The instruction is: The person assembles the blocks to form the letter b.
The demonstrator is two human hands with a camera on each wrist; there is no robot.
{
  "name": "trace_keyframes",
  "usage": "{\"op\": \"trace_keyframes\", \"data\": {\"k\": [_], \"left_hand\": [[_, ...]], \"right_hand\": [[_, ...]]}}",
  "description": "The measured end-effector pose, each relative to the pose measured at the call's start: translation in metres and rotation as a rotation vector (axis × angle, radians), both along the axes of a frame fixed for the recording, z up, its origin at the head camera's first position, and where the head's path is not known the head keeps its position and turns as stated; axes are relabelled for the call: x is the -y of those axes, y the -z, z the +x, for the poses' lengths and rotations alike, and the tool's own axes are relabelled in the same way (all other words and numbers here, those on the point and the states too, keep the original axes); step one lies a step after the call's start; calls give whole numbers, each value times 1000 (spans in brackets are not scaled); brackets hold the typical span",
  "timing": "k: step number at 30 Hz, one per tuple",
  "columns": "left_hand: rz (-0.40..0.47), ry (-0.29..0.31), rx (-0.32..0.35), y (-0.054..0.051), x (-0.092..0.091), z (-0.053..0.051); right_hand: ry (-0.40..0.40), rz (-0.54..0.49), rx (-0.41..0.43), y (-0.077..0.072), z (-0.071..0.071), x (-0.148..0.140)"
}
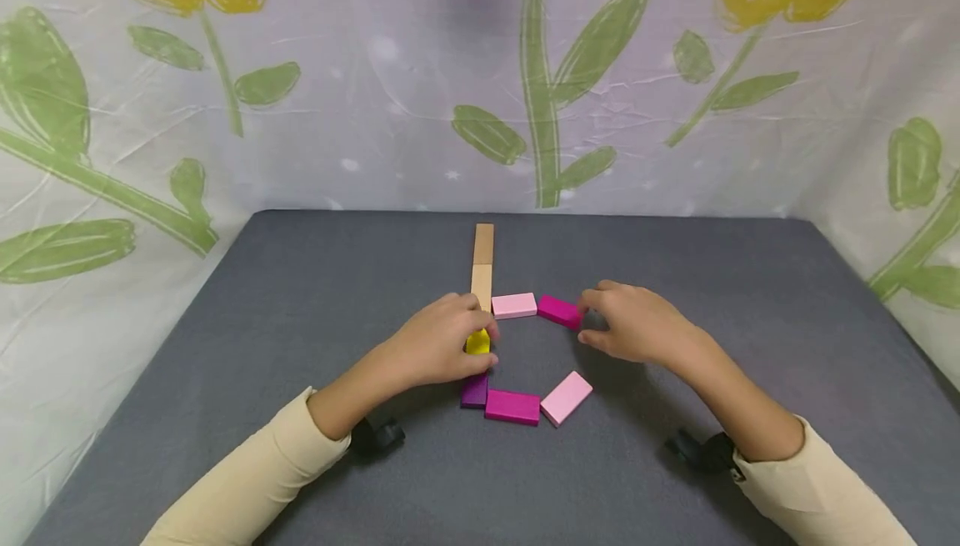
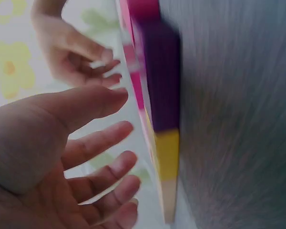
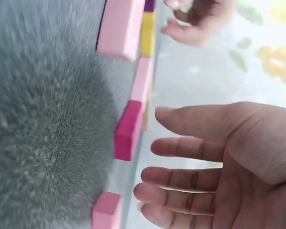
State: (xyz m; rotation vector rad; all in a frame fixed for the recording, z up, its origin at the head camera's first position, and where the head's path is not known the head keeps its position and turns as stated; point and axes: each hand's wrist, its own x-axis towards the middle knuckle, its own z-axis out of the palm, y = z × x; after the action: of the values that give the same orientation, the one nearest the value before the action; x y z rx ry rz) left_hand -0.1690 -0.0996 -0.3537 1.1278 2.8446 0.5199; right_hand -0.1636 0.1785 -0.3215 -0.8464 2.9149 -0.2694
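My left hand hovers by the yellow block, its fingers apart with nothing between them, as the left wrist view shows. Below the yellow block lies a purple block; above it, two tan wooden blocks continue the line. Off that line run a light pink block and a magenta block. My right hand, fingers loosely spread, is beside the magenta block's right end and holds nothing. Another pink block shows in the right wrist view, hidden by that hand in the head view.
From the purple block's lower end, a second magenta block leads right to an angled light pink block. All lie flat on the dark grey tabletop. A flower-printed curtain hangs behind and at both sides.
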Motion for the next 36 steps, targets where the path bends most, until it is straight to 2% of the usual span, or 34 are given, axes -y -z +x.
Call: {"op": "trace_keyframes", "data": {"k": [6, 10, 15, 23, 36], "left_hand": [[-34, -72, -73, 2, -18, -43], [-69, -85, -75, 4, -28, -56], [-69, -77, -65, 6, -32, -61], [-50, -72, -46, 9, -31, -61], [-69, -92, -36, 9, -32, -59]], "right_hand": [[34, 2, 0, 10, -21, 13], [39, -16, -13, 15, -26, 19], [52, -27, -17, 17, -28, 20], [58, -21, -19, 20, -28, 20], [55, -28, -26, 20, -26, 20]]}}
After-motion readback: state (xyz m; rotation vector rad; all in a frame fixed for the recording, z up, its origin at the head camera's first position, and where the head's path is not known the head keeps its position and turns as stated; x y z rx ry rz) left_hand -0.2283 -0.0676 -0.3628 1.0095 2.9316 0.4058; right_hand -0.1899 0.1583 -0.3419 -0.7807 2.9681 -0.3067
